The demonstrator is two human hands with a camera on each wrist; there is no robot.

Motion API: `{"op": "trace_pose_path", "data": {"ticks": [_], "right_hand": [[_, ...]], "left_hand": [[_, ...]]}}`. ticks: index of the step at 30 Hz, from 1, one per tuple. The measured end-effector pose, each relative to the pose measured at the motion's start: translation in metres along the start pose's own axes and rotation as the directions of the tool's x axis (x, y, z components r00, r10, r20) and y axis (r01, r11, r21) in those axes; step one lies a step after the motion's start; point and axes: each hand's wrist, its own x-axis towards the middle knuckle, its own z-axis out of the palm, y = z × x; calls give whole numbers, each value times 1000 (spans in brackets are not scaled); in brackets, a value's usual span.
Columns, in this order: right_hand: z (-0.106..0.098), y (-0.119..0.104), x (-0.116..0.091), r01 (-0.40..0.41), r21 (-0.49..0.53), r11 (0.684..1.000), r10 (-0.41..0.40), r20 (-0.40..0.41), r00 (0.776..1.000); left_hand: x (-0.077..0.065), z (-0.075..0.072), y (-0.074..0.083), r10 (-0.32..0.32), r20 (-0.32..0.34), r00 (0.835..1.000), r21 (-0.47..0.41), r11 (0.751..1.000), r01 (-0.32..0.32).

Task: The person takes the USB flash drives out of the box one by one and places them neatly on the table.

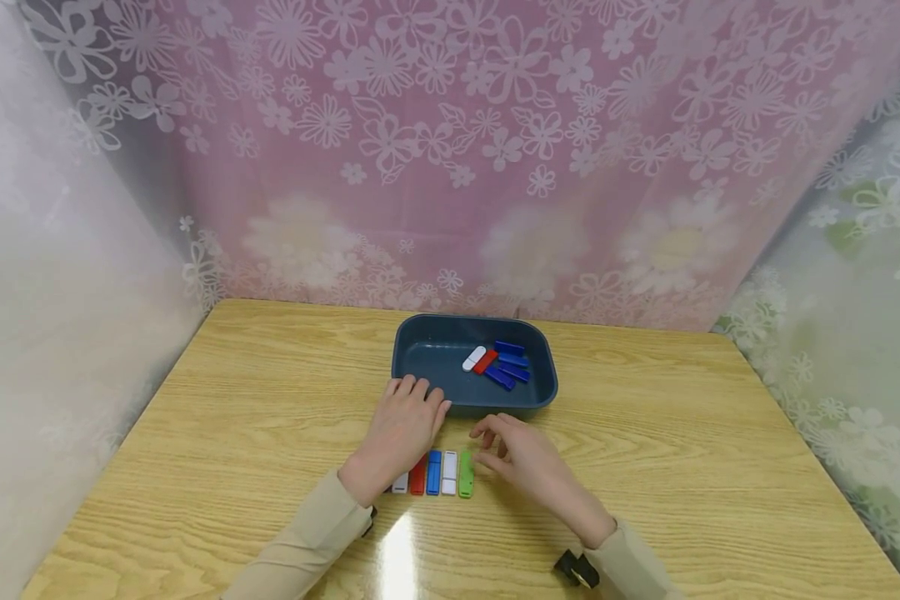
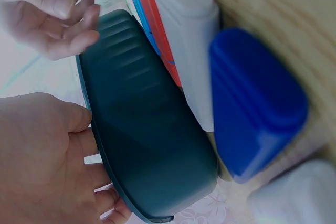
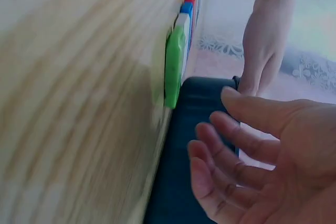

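My left hand (image 1: 403,425) holds the near left rim of a dark blue-green plastic bin (image 1: 487,409). In the left wrist view its thumb lies outside the rim and its fingers reach over it. Beside the near right side of the bin, my right hand (image 1: 525,458) hovers with loosely bent fingers and nothing in them. A row of USB flash drives lies in front of the bin: green (image 1: 466,475), white (image 1: 449,473), blue (image 1: 433,473), red (image 1: 417,477) and others. My left wrist covers part of that row; a dark blue drive (image 2: 257,103) shows there in the left wrist view.
Inside the bin, toward its right, lie a white drive (image 1: 474,359), a red drive (image 1: 485,362) and several blue drives (image 1: 513,372). The wooden table (image 1: 682,450) ends at a pink floral curtain (image 1: 457,167) behind; pale curtains hang at both sides.
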Motion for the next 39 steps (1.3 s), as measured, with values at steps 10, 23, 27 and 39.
{"op": "trace_pose_path", "data": {"ticks": [10,23,27,39], "right_hand": [[-17,7,13,144,-17,990,-143,-247,958],[-41,33,73,31,-163,986,-76,-282,956],[-34,40,92,-6,-224,975,-38,-188,982],[-9,55,116,28,-383,923,-2,67,998]], "left_hand": [[0,-1,0,-1,-6,1000,1,1000,1],[1,-2,-1,-4,5,1000,12,1000,4],[1,-1,-2,3,10,1000,21,1000,-3],[1,-1,0,27,-26,999,16,1000,-26]]}}
